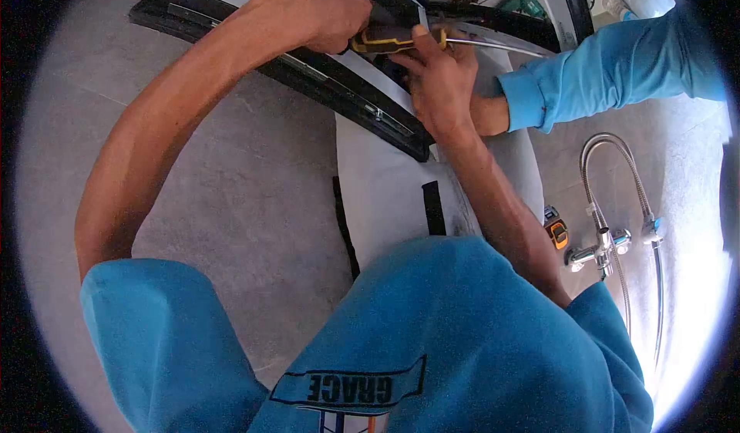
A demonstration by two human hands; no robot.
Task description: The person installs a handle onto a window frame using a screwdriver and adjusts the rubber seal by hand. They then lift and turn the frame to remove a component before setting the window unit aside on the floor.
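A screwdriver [383,45] with a yellow and black handle lies crosswise, its long metal shaft pointing right. My right hand [445,86] is closed around the front of the handle, thumb on top. At the handle's rear end my left hand [331,15] is curled into a fist above the frame; what its fingers hold is hidden. Below both hands runs a black and white frame profile [308,74] with a metal strip along its edge. A co-worker's blue sleeve [601,70] reaches in from the right, and that person's hand is mostly hidden behind mine.
White padded sheeting [378,171] with black strips lies under the frame. A yellow and black tape measure [556,229] is on the right, beside a chrome tap [601,249] with flexible hoses. Another curved frame section [566,5] and a green object [524,3] are at the top right.
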